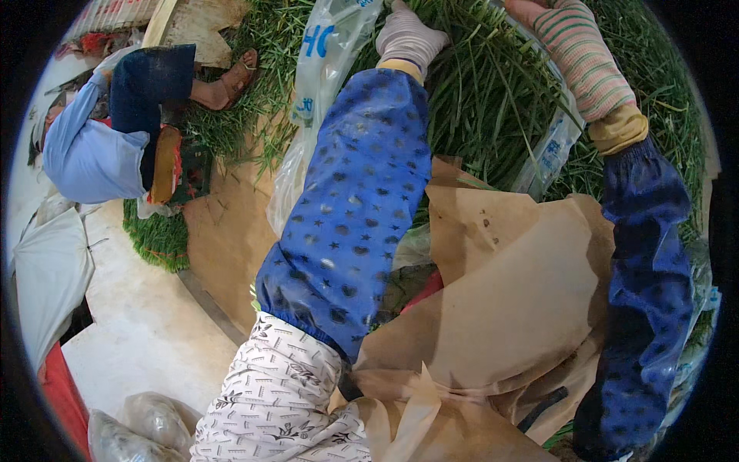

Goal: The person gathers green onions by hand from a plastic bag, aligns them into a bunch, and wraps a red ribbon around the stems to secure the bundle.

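Note:
My left hand (410, 37), in a pale striped glove, lies at the top between a clear plastic bag (327, 58) with blue print and a heap of long green grass-like leaves (493, 100). Its thumb stands apart from the fingers. My right hand (533, 11), in a pink-and-green striped glove, is at the top edge beside the plastic on the far side of the leaves; its fingers are mostly cut off by the frame. Clear printed plastic (553, 150) also edges the leaves on the right. Blue sleeve covers are on both my forearms.
Brown sheeting (508, 292) lies across my lap. At the left a person in a light blue top (92, 158) crouches beside a banded bundle of green stalks (158, 239). Boards (154, 323) cover the ground there. Stuffed clear bags (146, 427) sit at lower left.

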### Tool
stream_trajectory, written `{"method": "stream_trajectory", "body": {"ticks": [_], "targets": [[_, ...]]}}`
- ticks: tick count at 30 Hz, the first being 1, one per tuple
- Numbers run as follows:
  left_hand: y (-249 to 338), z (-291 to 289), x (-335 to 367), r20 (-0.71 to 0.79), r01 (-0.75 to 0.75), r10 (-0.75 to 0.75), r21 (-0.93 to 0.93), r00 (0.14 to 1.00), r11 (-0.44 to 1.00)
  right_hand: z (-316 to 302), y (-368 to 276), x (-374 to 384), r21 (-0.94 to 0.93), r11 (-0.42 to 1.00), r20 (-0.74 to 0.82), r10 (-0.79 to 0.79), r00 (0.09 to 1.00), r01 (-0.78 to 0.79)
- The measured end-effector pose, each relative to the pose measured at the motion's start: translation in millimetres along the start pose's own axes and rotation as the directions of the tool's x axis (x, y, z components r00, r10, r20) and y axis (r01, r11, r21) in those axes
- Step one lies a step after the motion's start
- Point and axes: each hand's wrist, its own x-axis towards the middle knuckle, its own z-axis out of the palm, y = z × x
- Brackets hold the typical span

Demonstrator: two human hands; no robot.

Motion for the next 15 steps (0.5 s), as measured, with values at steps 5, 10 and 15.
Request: {"method": "stream_trajectory", "body": {"ticks": [5, 10, 15], "targets": [[-50, -4, 3, 0.169, 0.075, -0.07, -0.026, 0.983, 0.997, 27, 19, -32, 0.049, 0.964, 0.124, 0.254, 0.959, -0.261], [-26, -28, -68, 0.053, 0.021, -0.012, -0.161, 0.999, 0.987, 66, 23, -81, -0.059, 0.968, 0.156, 0.249, 0.956, -0.242], [-11, -36, -113, 0.013, 0.066, -0.064, -0.238, 0.998, 0.969, 75, 34, -89, 0.193, 0.905, 0.133, 0.359, 0.924, -0.379]]}}
